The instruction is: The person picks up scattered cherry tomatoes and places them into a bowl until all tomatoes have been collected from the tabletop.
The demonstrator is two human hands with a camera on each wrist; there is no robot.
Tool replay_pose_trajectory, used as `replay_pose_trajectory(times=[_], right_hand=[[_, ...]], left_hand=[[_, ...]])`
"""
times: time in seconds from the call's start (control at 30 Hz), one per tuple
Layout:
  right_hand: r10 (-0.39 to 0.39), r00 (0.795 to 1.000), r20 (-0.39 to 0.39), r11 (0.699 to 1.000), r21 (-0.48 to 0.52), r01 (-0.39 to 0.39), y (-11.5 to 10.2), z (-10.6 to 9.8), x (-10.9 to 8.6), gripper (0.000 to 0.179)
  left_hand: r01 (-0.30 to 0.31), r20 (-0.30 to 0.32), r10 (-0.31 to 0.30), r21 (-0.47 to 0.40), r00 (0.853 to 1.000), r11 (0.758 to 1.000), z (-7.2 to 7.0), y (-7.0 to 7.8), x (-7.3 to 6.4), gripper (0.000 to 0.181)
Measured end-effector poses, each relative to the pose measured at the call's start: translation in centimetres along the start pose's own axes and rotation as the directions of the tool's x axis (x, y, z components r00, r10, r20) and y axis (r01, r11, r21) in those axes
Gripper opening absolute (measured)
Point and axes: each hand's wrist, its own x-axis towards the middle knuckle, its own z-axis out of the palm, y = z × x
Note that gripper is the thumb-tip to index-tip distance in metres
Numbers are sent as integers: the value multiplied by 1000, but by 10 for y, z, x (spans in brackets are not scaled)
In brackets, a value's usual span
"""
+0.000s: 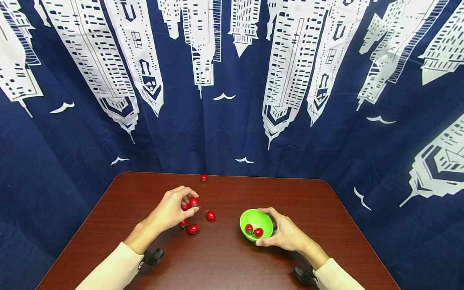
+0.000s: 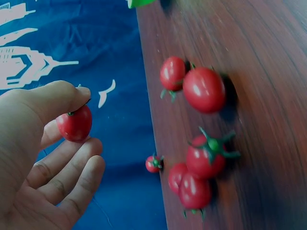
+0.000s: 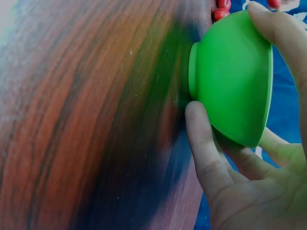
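Note:
My left hand pinches a cherry tomato between thumb and forefinger, the other fingers loosely bent below it. In the head view this red tomato is above the left side of the table. Several more cherry tomatoes lie under and beside that hand, among them one tomato in front and another to its right. My right hand grips a green bowl, thumb and fingers spread round its sides. Two red tomatoes with green stems sit inside the bowl.
Toward the back edge of the brown table lies a lone tomato. A dark blue cloth with white building prints hangs behind and around the table. Both wrists wear black straps.

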Motion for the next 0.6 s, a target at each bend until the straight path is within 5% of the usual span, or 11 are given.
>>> replay_pose_trajectory(times=[0.6], right_hand=[[-12, 1000, -11, 1000, -15, 12, 3, 1, -1, 103]], left_hand=[[-60, 61, 64, -70, 996, 996, 39, 33, 32, 34]])
